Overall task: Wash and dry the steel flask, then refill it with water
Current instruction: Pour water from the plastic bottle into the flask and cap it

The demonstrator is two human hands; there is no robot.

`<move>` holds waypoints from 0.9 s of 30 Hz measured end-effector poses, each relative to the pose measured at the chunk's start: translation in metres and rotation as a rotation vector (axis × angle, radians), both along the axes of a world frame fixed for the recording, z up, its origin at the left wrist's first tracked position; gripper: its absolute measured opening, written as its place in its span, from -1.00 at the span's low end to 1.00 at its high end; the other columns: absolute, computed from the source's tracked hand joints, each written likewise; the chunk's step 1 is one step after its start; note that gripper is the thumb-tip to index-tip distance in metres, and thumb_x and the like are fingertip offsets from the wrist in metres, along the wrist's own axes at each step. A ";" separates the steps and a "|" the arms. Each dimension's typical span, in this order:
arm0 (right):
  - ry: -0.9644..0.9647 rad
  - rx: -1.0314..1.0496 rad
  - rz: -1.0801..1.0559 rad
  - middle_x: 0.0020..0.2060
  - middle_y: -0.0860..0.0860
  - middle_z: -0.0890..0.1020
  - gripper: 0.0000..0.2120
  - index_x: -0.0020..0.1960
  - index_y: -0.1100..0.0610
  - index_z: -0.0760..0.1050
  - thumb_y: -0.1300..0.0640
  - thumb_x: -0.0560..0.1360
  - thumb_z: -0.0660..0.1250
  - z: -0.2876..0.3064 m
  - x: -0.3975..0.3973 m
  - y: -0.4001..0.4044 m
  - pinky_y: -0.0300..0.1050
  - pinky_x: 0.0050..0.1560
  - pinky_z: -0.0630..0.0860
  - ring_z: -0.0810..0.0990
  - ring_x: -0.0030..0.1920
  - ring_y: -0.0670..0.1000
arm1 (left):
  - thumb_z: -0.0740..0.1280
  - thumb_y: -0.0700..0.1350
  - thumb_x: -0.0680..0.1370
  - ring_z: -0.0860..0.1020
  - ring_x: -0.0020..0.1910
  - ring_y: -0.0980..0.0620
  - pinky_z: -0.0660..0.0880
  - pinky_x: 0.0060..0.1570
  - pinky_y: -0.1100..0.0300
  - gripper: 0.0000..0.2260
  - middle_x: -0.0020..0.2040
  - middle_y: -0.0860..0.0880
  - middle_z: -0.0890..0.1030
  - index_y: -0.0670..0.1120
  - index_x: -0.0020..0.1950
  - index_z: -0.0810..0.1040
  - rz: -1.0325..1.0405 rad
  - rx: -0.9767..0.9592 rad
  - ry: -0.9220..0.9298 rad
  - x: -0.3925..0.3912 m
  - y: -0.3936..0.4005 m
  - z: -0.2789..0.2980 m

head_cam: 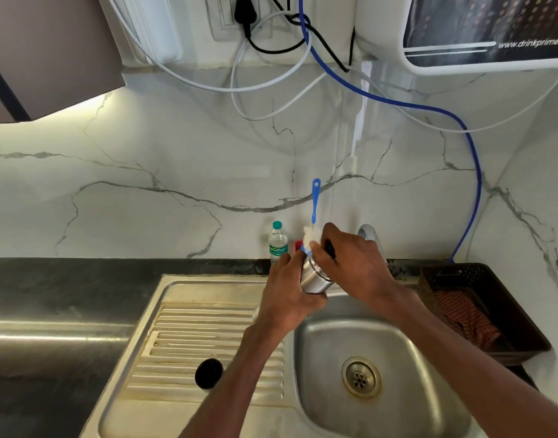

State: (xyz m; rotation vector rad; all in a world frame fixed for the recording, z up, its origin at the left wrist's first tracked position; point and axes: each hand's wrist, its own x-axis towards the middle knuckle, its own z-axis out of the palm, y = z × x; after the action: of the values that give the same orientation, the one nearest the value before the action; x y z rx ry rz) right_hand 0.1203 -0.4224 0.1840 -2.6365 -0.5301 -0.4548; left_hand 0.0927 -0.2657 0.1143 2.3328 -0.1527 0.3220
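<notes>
Left hand: I see my left hand wrapped round the lower body of the steel flask, fingers curled about it, above the back rim of the sink basin.
Right hand: my right hand is curled over the flask's mouth end; something dark shows under the fingers, and I cannot tell what it is.
Steel flask: held tilted between both hands, over the back edge of the basin, its mouth pointing away from me toward the wall.
Bottle brush: blue handle sticking up past the flask's mouth, white bristles just at the opening, behind the basin.
Black cap: lying on the ribbed drainboard, left of the basin, well apart from the flask.
Plastic water bottle: upright on the counter behind the basin, against the marble wall.
Brown basket: right of the basin, with a checked cloth inside.
</notes>
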 end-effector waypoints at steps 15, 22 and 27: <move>-0.054 -0.047 -0.037 -0.40 -0.03 0.50 -0.66 -0.03 0.05 0.33 -0.21 0.69 0.08 -0.018 -0.022 0.067 -0.08 -0.35 0.32 0.62 -0.30 0.19 | 0.57 0.11 0.24 0.46 0.04 -0.02 0.55 -0.04 -0.06 -0.42 0.05 0.05 0.48 0.06 0.18 0.44 0.078 0.076 -0.040 -0.020 0.064 -0.018; 0.250 0.064 -0.160 -0.14 0.10 0.63 -0.48 0.12 0.04 0.34 -0.41 0.63 -0.04 -0.036 -0.036 0.123 0.08 -0.13 0.53 0.60 -0.15 0.23 | 0.58 0.09 0.26 0.47 0.10 -0.07 0.56 -0.01 -0.09 -0.37 0.12 0.02 0.47 0.04 0.25 0.44 0.114 0.193 -0.020 -0.032 0.118 -0.033; 0.331 0.426 -0.235 -0.13 0.06 0.69 -0.70 0.14 -0.01 0.42 -0.20 0.69 0.09 -0.081 -0.043 0.149 0.07 -0.06 0.55 0.66 -0.09 0.21 | 0.58 0.01 0.27 0.47 0.01 -0.07 0.54 -0.06 -0.08 -0.47 0.04 0.01 0.46 0.00 0.15 0.45 0.230 -0.001 0.029 -0.036 0.175 -0.046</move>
State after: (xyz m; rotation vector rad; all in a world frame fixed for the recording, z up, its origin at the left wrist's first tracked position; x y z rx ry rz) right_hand 0.0770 -0.2735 0.1035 -2.2959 -0.0112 -0.1658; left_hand 0.0564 -0.0907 0.0678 2.3560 0.1312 0.4013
